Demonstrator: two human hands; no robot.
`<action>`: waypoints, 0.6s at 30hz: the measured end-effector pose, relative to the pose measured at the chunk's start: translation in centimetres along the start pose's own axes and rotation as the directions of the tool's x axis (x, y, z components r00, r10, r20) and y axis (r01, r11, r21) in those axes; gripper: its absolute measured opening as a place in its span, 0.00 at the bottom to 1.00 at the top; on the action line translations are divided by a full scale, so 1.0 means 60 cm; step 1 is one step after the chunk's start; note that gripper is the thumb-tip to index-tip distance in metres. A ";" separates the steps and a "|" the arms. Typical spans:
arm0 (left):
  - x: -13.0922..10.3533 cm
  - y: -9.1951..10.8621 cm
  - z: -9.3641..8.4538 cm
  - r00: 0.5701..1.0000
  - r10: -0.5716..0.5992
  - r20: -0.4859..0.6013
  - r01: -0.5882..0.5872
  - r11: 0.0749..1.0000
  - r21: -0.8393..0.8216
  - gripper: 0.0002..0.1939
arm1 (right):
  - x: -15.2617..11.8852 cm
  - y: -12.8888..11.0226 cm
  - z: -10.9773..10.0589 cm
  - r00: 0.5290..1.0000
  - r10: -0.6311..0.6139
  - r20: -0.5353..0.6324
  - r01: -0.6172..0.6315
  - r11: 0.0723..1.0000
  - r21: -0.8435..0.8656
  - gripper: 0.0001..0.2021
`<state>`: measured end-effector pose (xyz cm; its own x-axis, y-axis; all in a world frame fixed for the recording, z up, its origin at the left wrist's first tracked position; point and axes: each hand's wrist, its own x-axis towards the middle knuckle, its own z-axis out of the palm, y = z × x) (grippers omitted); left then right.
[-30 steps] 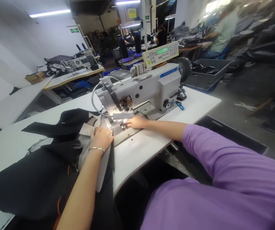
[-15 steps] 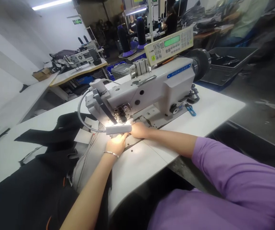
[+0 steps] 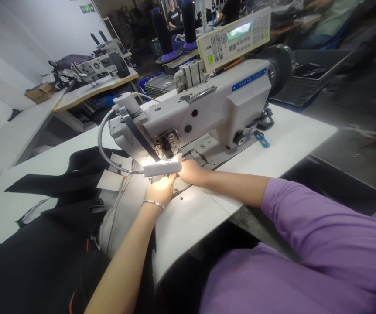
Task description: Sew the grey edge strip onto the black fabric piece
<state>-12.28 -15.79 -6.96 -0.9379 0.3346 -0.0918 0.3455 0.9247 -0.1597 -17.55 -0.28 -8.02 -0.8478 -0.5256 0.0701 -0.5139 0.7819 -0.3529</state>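
Note:
A sewing machine [image 3: 207,109] stands on the white table [image 3: 188,231], its lamp [image 3: 162,169] lit over the needle area. Just below the lamp, my left hand [image 3: 160,190] rests at the right edge of the grey fabric [image 3: 122,218]; the lamp and glare hide its fingertips. My right hand [image 3: 192,171] is closed beside the needle area, at the lamp's right end. What its fingers hold is too small to name. Black fabric [image 3: 44,244] spreads over the table to the left, touching the grey fabric.
Blue snips [image 3: 261,138] lie right of the machine. A control panel [image 3: 235,39] sits on top, with thread cones [image 3: 163,39] behind. A grey bin [image 3: 319,74] stands at the back right. Another machine [image 3: 96,67] is at the back left, and a person [image 3: 174,16] is in the distance.
The view has shifted, so the machine's top and the background appear higher. Both hands stay close together by the needle area, with little change in their pose.

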 end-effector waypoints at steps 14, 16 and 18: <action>0.004 -0.009 0.004 0.999 -0.009 0.043 0.014 0.993 -0.120 0.24 | -0.056 -0.036 -0.060 0.928 -0.205 0.311 0.227 0.973 -0.038 0.05; 0.005 -0.010 0.004 0.998 0.000 0.058 0.006 0.994 -0.111 0.25 | -0.054 -0.036 -0.074 0.910 -0.191 0.369 0.222 0.974 -0.042 0.05; 0.004 -0.010 0.004 0.998 -0.003 0.056 0.008 0.996 -0.088 0.25 | -0.044 -0.023 -0.093 0.926 -0.062 0.372 0.110 0.988 -0.109 0.05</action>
<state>-12.73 -16.29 -7.15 -0.9357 0.3212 -0.1460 0.3341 0.9397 -0.0734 -15.34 1.89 -2.52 -0.7049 -0.6599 -0.2600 -0.6150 0.7513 -0.2396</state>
